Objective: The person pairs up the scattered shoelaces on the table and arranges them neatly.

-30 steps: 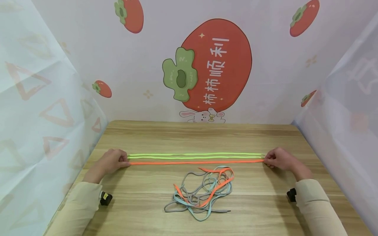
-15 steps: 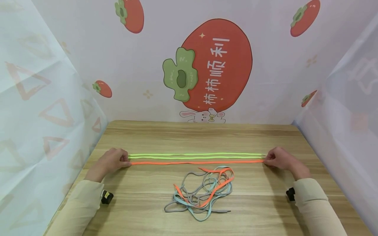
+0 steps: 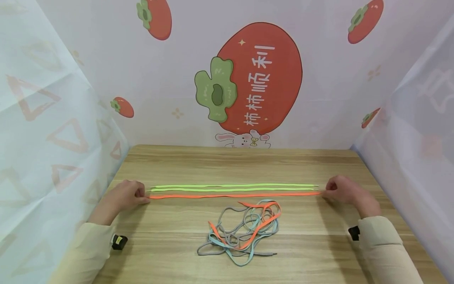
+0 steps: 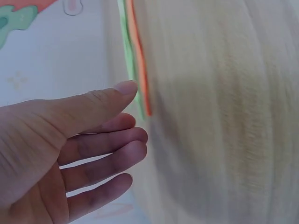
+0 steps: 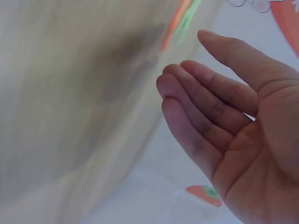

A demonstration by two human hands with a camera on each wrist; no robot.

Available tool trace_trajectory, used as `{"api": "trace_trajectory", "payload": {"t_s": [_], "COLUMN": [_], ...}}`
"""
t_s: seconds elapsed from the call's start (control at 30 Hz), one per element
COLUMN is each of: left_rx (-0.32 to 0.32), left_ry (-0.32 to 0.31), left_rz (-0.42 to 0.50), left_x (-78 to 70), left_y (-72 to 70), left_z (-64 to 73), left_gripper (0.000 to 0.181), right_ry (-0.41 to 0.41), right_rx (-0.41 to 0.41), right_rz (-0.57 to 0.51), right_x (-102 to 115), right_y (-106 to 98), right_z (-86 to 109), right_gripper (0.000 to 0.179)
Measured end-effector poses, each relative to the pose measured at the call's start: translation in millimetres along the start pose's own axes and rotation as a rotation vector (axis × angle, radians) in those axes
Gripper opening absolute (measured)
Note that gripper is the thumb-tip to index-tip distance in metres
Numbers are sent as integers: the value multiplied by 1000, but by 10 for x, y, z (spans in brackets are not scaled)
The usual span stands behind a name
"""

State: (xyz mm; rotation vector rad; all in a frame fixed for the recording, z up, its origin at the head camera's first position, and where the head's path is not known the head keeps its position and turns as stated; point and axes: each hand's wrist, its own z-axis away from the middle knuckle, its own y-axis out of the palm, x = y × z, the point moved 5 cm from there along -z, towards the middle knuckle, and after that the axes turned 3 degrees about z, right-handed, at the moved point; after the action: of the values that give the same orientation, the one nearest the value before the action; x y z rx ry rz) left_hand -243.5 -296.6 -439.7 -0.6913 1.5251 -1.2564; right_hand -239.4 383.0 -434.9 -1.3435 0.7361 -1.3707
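Two yellow-green shoelaces [image 3: 234, 185] lie straight and side by side across the wooden table. Just in front of them an orange shoelace [image 3: 234, 195] stretches parallel. My left hand [image 3: 127, 196] is beside the laces' left ends; in the left wrist view its thumb and fingers stand apart, and the tip of the orange lace [image 4: 141, 56] lies free. At the right ends is my right hand [image 3: 345, 192]. The right wrist view shows its fingers loosely bent, thumb apart and nothing held, with the lace ends [image 5: 175, 22] beyond the fingertips.
A loose tangle of grey, light blue and orange laces [image 3: 253, 238] lies in front of the straight ones, mid-table. Printed sheets with persimmon pictures [image 3: 262, 79] stand behind the table [image 3: 170, 260] and at both sides.
Both hands have let go of the lace ends and moved slightly outward, the left to the left, the right to the right. The yellow-green laces' tips now show.
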Motion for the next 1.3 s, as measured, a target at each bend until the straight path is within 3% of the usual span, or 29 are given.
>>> {"api": "trace_trajectory", "payload": {"t_s": [0.13, 0.3, 0.5, 0.67, 0.97, 1.13, 1.3], "left_rx": [-10, -16, -12, -10, -4, 34, 74], "left_ry": [35, 103, 163, 206, 278, 307, 396], "left_rz": [-15, -41, -61, -43, 4, 79, 170], "left_x": [-146, -442, -820, -1107, -1508, -1685, -1879], "left_y": [-88, -147, -141, -129, 36, 182, 340], "left_z": [32, 27, -58, -166, -372, -469, -536], "left_gripper": [23, 22, 16, 12, 15, 17, 20], "right_ry": [-55, -147, -229, -352, -516, -548, -554], "right_rx": [-13, -22, -2, 2, 51, 109, 156], "right_rz": [-1, 3, 12, 11, -13, -16, -15], "right_x": [200, 520, 902, 1229, 1707, 1927, 2073], "right_y": [-72, -92, -11, 86, 337, 480, 627], "right_z": [1, -29, -108, -187, -346, -401, -441], "right_gripper": [16, 21, 22, 16, 10, 13, 9]}}
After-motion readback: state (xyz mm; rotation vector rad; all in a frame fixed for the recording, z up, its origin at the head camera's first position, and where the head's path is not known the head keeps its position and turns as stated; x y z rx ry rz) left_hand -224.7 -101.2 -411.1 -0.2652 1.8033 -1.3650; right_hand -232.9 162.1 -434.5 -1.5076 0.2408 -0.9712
